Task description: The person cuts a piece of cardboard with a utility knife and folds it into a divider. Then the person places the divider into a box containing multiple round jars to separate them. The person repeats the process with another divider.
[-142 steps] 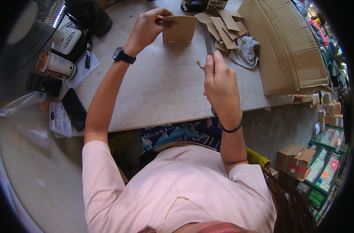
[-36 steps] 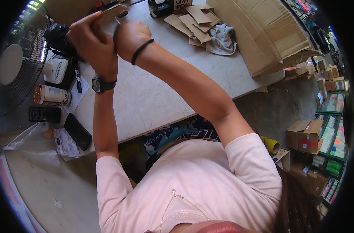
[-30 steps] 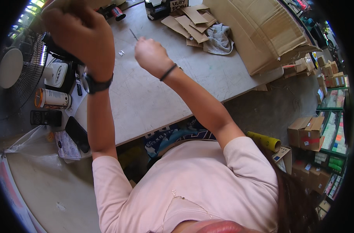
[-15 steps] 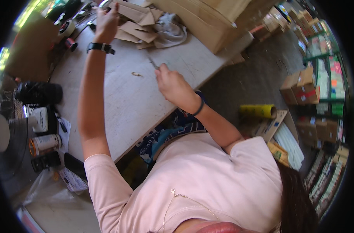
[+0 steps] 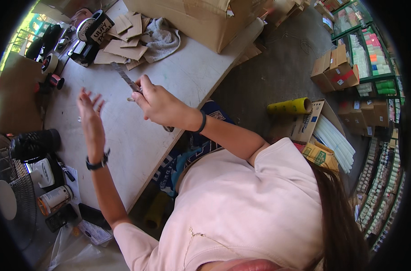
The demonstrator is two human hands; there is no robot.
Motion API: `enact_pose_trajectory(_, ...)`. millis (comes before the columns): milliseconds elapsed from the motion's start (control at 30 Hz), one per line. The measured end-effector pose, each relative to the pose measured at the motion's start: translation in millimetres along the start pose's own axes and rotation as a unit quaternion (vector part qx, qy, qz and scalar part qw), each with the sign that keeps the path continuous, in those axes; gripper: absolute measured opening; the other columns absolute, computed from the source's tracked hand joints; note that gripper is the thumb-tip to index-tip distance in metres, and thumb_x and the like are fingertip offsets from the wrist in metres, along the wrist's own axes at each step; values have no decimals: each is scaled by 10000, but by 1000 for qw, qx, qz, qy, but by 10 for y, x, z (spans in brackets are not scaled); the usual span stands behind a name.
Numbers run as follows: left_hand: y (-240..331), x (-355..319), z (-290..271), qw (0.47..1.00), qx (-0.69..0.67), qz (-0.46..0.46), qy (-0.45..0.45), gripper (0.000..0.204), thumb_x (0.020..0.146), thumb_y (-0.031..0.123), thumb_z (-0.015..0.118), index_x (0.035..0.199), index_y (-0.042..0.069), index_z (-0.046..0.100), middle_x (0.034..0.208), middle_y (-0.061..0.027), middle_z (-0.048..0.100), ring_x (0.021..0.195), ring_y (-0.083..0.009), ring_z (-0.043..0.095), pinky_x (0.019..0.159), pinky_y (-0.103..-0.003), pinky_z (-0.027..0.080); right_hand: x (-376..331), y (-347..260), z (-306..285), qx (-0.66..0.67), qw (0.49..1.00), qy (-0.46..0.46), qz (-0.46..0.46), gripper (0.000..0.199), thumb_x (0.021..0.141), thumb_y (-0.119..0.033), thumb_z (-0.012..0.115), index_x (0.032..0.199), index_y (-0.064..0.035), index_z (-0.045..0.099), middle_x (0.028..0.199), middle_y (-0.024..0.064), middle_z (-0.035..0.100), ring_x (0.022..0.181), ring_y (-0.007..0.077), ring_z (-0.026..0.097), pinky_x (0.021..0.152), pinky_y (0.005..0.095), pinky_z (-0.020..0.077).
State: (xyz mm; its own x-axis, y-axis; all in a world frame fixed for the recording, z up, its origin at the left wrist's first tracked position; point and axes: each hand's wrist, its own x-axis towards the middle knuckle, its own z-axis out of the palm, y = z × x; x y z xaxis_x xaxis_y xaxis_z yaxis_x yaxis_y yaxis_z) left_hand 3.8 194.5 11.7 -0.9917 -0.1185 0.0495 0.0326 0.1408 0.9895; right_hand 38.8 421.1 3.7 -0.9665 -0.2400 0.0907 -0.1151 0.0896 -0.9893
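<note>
My right hand (image 5: pixel 162 105) is closed around a snap-off cutter knife (image 5: pixel 124 76), its long blade pointing to the far left above the table. The handle is mostly hidden in my fist. My left hand (image 5: pixel 92 119) is held over the left part of the white tabletop (image 5: pixel 120 153), fingers apart and holding nothing. A small tan scrap (image 5: pixel 131 99) shows just beside the knife. Beyond the blade lie several cut cardboard pieces (image 5: pixel 129 52) in a loose pile, with a grey cloth (image 5: pixel 162 41) against them. A black tape dispenser (image 5: pixel 90 43) stands left of the pile.
A large cardboard box (image 5: pixel 187 20) occupies the table's far side. Along the left are a black camera (image 5: pixel 36 143), a white-labelled jar (image 5: pixel 55 198) and a fan (image 5: pixel 9 198). On the floor at right are a yellow roll (image 5: pixel 289 106) and cartons (image 5: pixel 334 67) near shelves.
My left hand has come back from the far end of the table, and its fingers have spread. My right hand has moved left with the knife. The view has shifted.
</note>
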Motion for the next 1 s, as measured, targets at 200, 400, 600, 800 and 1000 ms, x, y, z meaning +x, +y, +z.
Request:
enact_pose_trajectory(200, 9, -1069, 269, 966, -74, -57, -240, 660, 1099, 561, 269, 1266, -19, 537, 961, -80, 641, 764, -147, 606, 733, -297, 506, 347, -524, 355, 255, 965, -65, -11, 254, 1068, -241, 586, 1142, -23, 480, 911, 38, 597, 670, 87, 625, 573, 250, 513)
enact_pose_trajectory(400, 306, -1138, 485, 997, 24, 44, -64, 336, 1144, 264, 342, 1171, -25, 511, 710, -26, 519, 587, -110, 460, 542, -274, 406, 366, -685, 499, 289, 952, -66, -72, 429, 1075, -346, 556, 1358, -31, 490, 951, 71, 675, 662, 79, 627, 606, 228, 525)
enact_pose_trajectory(600, 252, -1083, 507, 998, -10, 57, -5, 410, 1145, 259, 337, 1367, -62, 462, 826, -42, 602, 671, -96, 571, 588, -248, 466, 419, -703, 620, 292, 953, -49, -56, 412, 1081, -404, 521, 1290, -57, 452, 1039, 116, 720, 623, 98, 640, 576, 206, 506)
enact_pose_trajectory(800, 278, -1117, 374, 994, 46, 80, 58, 443, 1146, 316, 334, 1357, -28, 517, 1041, -121, 664, 945, -185, 642, 808, -292, 504, 234, -695, 859, 299, 948, -90, -63, 388, 1109, -231, 470, 1443, -51, 389, 1264, 121, 673, 798, 102, 664, 688, 218, 539)
enact_pose_trajectory(1000, 391, -1117, 239, 989, -32, 93, 108, 530, 1138, 411, 320, 1322, -29, 550, 1059, -116, 671, 950, -182, 644, 822, -316, 511, 4, -548, 983, 252, 955, -124, -95, 473, 1123, -201, 430, 1565, -67, 326, 1241, 85, 656, 887, 32, 549, 824, 175, 494)
